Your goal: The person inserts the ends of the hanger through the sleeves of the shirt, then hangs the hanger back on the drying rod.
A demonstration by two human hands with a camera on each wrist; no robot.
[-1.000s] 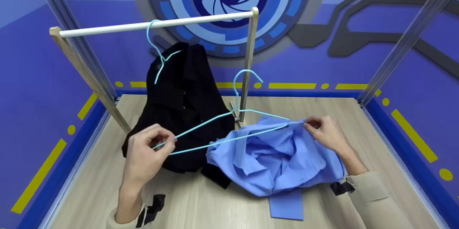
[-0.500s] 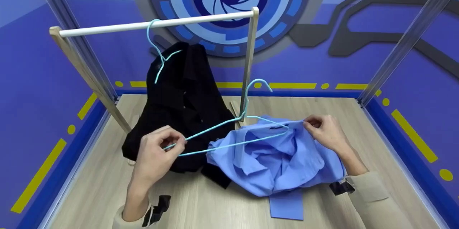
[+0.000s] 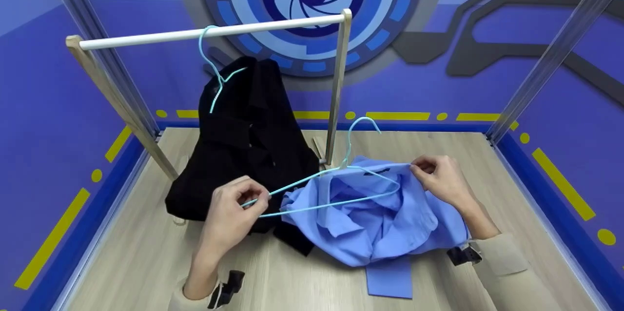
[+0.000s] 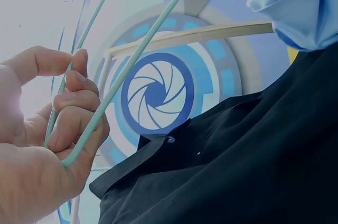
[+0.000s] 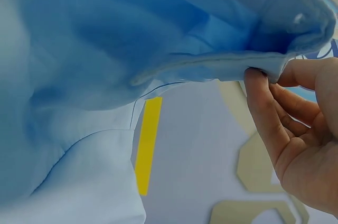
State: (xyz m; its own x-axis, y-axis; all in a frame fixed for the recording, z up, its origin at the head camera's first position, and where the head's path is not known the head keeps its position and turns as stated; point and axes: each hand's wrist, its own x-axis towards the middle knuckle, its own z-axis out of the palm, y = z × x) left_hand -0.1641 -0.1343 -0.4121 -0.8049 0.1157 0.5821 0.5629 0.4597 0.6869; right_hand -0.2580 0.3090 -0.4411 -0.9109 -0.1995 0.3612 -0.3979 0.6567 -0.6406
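Observation:
My left hand (image 3: 234,216) grips one end of a light green clothes hanger (image 3: 302,182), thumb and fingers curled round the wire. In the left wrist view the hanger's wire (image 4: 127,68) bends inside the palm. The hanger's hook points up, and its far end lies over the opening of a crumpled blue shirt (image 3: 385,233). My right hand (image 3: 441,179) pinches the shirt's collar edge at the right. In the right wrist view, thumb and fingers of the right hand (image 5: 296,129) hold that folded cloth edge (image 5: 222,68). The shirt's lower part rests on the table.
A clothes rack with a white bar (image 3: 273,26) stands at the back left. A black shirt (image 3: 243,145) hangs on it from another light green hanger (image 3: 204,55), its lower part spread on the wooden table (image 3: 273,281). Blue walls enclose the table.
My left hand has moved right and slightly down, carrying the hanger, so its hook and far end sit farther right and lower over the blue shirt. The right hand has stayed nearly still.

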